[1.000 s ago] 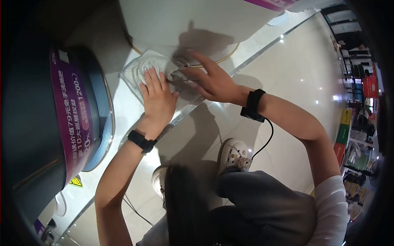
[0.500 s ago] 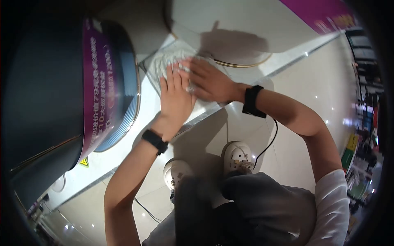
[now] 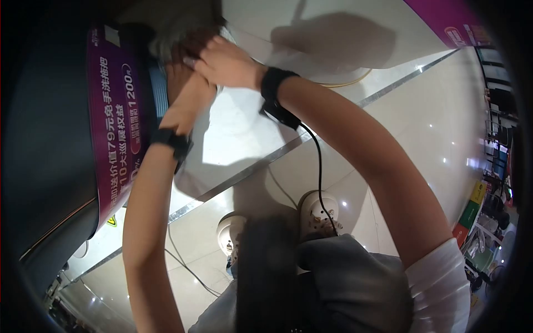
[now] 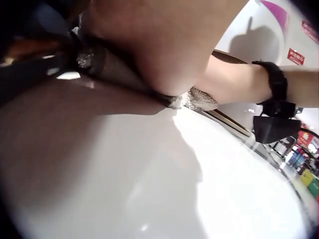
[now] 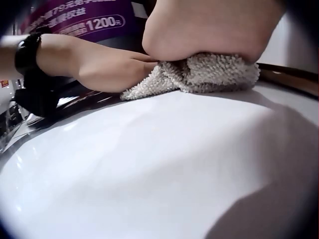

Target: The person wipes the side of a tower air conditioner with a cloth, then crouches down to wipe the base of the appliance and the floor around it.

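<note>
A grey, nubbly cleaning cloth (image 5: 219, 72) lies bunched on a glossy white platform (image 5: 149, 149), between two bulky display units. My left hand (image 3: 189, 91) presses on it with extended fingers, their tips in dark shadow in the head view. Beside it and partly over its fingers, my right hand (image 3: 227, 64) also bears down on the cloth. In the right wrist view the heel of that hand rests on a thick fold, while the left fingers lie along the cloth's thinner side. Part of the cloth is hidden under both hands.
Close on the left stands a dark rounded unit with a purple printed banner (image 3: 114, 122). A pale unit (image 3: 327, 39) with a gold base trim rises at the far side. The platform's metal edge (image 3: 244, 172) borders a tiled floor. A black cable (image 3: 319, 166) hangs from the right wristband.
Both hands have slid the cloth toward the far left, into the shadowed gap beside the dark unit. The right hand, lifted off the cloth a second ago, has come down on it beside the left.
</note>
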A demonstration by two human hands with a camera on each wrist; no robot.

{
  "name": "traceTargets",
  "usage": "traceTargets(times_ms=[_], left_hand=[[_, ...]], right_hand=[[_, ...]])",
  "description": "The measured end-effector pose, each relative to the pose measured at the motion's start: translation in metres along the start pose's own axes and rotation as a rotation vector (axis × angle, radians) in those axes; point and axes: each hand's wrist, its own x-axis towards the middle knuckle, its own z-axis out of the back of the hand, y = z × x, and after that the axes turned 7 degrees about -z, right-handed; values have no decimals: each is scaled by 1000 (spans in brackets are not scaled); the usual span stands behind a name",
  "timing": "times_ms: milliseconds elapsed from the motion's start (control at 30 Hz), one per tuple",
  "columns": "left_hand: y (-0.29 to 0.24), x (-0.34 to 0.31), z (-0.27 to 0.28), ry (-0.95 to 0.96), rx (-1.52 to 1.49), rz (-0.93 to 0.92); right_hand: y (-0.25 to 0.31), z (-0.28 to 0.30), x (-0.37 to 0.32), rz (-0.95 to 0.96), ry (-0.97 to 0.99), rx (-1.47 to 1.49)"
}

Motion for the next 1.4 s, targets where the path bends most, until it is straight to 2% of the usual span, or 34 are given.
traceTargets(times_ms=[33, 100, 167, 200, 267, 300, 367, 433, 500, 567, 600, 633, 667, 700, 767, 800, 867, 967, 1000, 1067, 1133, 1167, 1233, 1333, 1400], left_hand=[[-9, -12, 1, -16, -2, -21], [-37, -44, 5, -65, 27, -17], [-62, -69, 7, -41, -67, -32], [-74, -80, 9, -15, -156, -44], [-95, -91, 29, 218, -390, -42], [-99, -92, 35, 296, -482, -36], [-89, -82, 42, 325, -600, 6], [-76, -67, 34, 351, -714, 40], [-52, -43, 12, 72, -679, 164], [-10, -10, -23, -103, -774, 153], [-2, 8, -34, -249, -744, 214], [4, 18, -44, -394, -710, 278], [5, 25, -40, -389, -709, 291], [6, 35, -21, -401, -742, 344], [16, 52, -2, -400, -773, 408], [23, 61, 5, -426, -751, 389], [36, 83, 12, -480, -708, 346], [53, 108, -4, -527, -669, 304], [61, 116, -13, -575, -685, 346], [71, 127, -20, -618, -699, 389], [81, 132, -25, -663, -595, 341], [81, 125, -33, -662, -593, 347], [88, 126, -33, -649, -528, 111], [89, 123, -34, -629, -546, 159], [89, 115, -43, -689, -429, 120]], right_hand=[[8, 2, -20, -7, 5, -7], [26, 0, -56, -60, -440, 372], [45, 19, -95, -107, -290, 374], [56, 26, -114, -112, -288, 378], [71, 37, -142, -253, -137, 435], [76, 40, -148, -251, -133, 441], [81, 43, -150, -395, -64, 480], [75, 34, -129, -422, -117, 499], [62, 18, -98, -448, -173, 522], [42, 1, -58, -406, -432, 704], [38, -4, -40, -408, -424, 712], [34, -8, -21, -430, -544, 734], [30, -11, -6, -450, -665, 754], [27, -11, 6, -450, -657, 763], [18, -17, 22, -644, -545, 773], [9, -29, 36, -649, -534, 781], [-10, -54, 62, -545, -674, 955], [-11, -26, 78, -636, -742, 884], [-7, -8, 73, -555, -711, 961], [-13, 3, 73, -542, -701, 912], [-15, -1, 79, -522, -690, 868], [-11, -13, 77, -493, -745, 819], [-13, -18, 79, -461, -802, 766], [-11, -7, 72, -435, -753, 695], [-5, 7, 58, -497, -493, 826]])
